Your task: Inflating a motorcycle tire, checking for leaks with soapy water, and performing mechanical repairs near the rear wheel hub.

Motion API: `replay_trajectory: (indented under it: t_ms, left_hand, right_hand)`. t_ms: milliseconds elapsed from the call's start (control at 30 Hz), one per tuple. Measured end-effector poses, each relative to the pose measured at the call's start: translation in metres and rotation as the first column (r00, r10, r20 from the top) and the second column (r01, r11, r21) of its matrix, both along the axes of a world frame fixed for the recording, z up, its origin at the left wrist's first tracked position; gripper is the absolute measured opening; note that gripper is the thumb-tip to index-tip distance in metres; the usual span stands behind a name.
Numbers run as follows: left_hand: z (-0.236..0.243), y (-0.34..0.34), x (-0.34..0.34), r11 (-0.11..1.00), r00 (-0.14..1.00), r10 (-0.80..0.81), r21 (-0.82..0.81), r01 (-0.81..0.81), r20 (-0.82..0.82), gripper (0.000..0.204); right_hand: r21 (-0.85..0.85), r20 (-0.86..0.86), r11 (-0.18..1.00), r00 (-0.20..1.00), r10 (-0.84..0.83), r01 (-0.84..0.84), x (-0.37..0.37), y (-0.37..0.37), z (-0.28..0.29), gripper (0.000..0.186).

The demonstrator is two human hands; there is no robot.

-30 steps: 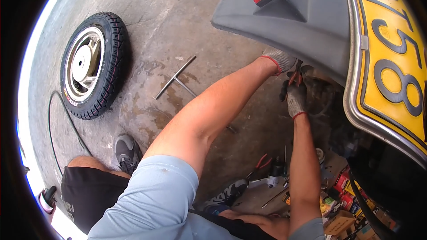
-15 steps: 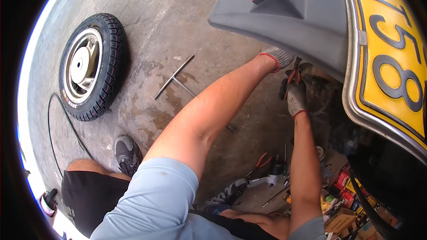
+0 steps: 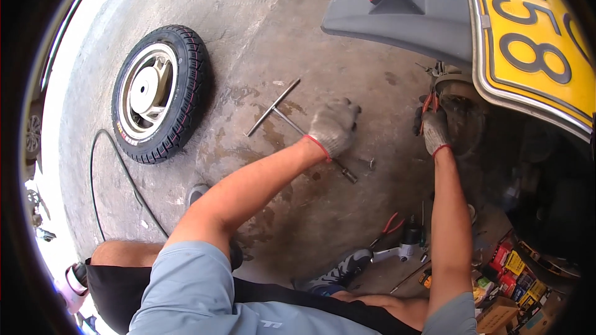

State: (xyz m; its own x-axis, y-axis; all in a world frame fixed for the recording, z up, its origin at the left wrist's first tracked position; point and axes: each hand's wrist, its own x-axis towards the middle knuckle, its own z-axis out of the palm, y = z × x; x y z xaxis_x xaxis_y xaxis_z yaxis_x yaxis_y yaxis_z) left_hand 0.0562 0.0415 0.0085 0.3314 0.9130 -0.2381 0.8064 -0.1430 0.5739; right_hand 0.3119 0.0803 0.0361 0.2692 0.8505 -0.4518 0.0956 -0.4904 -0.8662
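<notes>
My left hand (image 3: 335, 127), in a grey knit glove with a red cuff, is over the floor above the shaft of a metal T-handle wrench (image 3: 287, 116). Its fingers are loosely bent and slightly apart, with nothing seen in them; whether it touches the wrench I cannot tell. My right hand (image 3: 436, 131), gloved alike, grips red-handled pliers (image 3: 431, 103). The pliers point up at the metal parts around a dark round hub (image 3: 459, 79) beneath the vehicle's grey rear fender (image 3: 403, 30). The pliers' jaws are hard to make out.
A wheel with a black tyre (image 3: 194, 80) lies at the left, beside a dark hose (image 3: 124, 170). Near my foot are another pair of red-handled pliers (image 3: 392, 223) and a grey-white power tool (image 3: 397, 251). Small boxes (image 3: 515, 279) crowd the lower right. A yellow plate (image 3: 515, 31) hangs upper right.
My left hand has come away from under the fender, moving left and down to above the T-handle wrench. My right hand still holds the pliers by the hub. The view has shifted.
</notes>
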Motion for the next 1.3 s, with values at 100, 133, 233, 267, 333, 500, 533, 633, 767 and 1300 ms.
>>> replay_trajectory:
  t_ms: [100, 133, 233, 267, 333, 500, 533, 633, 767, 1300]
  left_hand:
    - [0.005, 0.022, -0.070, 0.995, 0.857, 0.097, 0.061, -0.077, -0.506, 0.039]
    - [0.005, 0.022, -0.093, 0.993, 0.868, 0.121, 0.045, -0.113, -0.481, 0.040]
    - [-0.005, 0.007, -0.128, 0.995, 0.850, 0.084, -0.004, -0.100, -0.520, 0.030]
    - [-0.011, 0.003, -0.133, 0.991, 0.874, 0.097, -0.032, -0.128, -0.476, 0.029]
    - [-0.023, 0.001, -0.136, 0.983, 0.919, 0.161, -0.026, -0.182, -0.360, 0.025]
    - [-0.034, 0.010, -0.146, 0.994, 0.955, 0.104, 0.007, -0.107, -0.279, 0.021]
    - [-0.031, 0.012, -0.147, 0.993, 0.970, 0.105, -0.024, -0.112, -0.218, 0.021]
    - [-0.019, 0.028, -0.146, 0.982, 0.985, 0.169, -0.088, -0.170, -0.018, 0.022]
    - [0.000, 0.056, -0.143, 0.801, 0.869, 0.351, -0.592, -0.086, 0.348, 0.029]
    - [0.016, 0.127, -0.135, 0.772, 0.384, 0.628, -0.479, -0.418, 0.677, 0.036]
  right_hand:
    - [0.033, 0.063, 0.999, 0.998, 0.020, -0.022, -0.005, -0.002, 0.007, 0.026]
    - [0.023, 0.069, 0.999, 0.997, 0.023, -0.025, -0.004, -0.002, 0.007, 0.028]
    - [0.019, 0.079, 0.999, 0.996, 0.034, -0.035, 0.000, -0.002, 0.002, 0.030]
    - [0.016, 0.058, 0.999, 0.998, 0.030, -0.031, 0.001, -0.002, 0.000, 0.030]
    - [0.025, 0.061, 1.000, 0.998, 0.015, -0.017, 0.001, -0.002, 0.000, 0.027]
    - [-0.005, 0.072, 0.999, 0.997, 0.036, -0.036, -0.002, -0.001, 0.005, 0.021]
    - [-0.005, 0.092, 1.000, 0.996, 0.017, -0.016, -0.002, -0.001, 0.006, 0.018]
    - [-0.022, 0.065, 1.000, 0.998, -0.016, 0.017, -0.001, 0.000, 0.004, 0.013]
    - [-0.022, 0.117, 1.000, 0.993, 0.024, -0.022, 0.002, 0.001, 0.000, 0.013]
    - [0.002, 0.180, 1.000, 0.984, 0.009, -0.009, 0.002, 0.002, -0.008, 0.016]
